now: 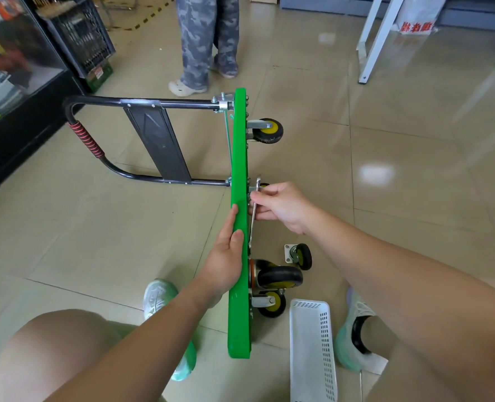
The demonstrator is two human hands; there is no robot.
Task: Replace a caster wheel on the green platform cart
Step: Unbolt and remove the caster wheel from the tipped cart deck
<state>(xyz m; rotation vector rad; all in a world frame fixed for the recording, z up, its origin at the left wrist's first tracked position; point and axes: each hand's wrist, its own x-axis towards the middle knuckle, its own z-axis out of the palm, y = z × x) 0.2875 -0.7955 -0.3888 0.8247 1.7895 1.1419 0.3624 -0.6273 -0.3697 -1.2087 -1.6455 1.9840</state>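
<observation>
The green cart [238,158] is standing on its long edge on the floor [124,227], exposing the wheels. The left hand [226,256], fingers straight, is pressing the deck's upper edge, apparently steadying it. The right hand [281,206] is pinching a wrench [253,219] against the underside, its fingers hiding what the wrench is seated on. A loose wheel [300,255] is lying nearby.

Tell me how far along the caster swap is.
Done: the green cart is tipped on its edge, and a loose caster lies on the floor beside it. In hand: the left hand steadies it while the right hand holds a wrench at the mount near the handle. Left: can't tell loosening from tightening, so the swap looks unfinished.
</observation>
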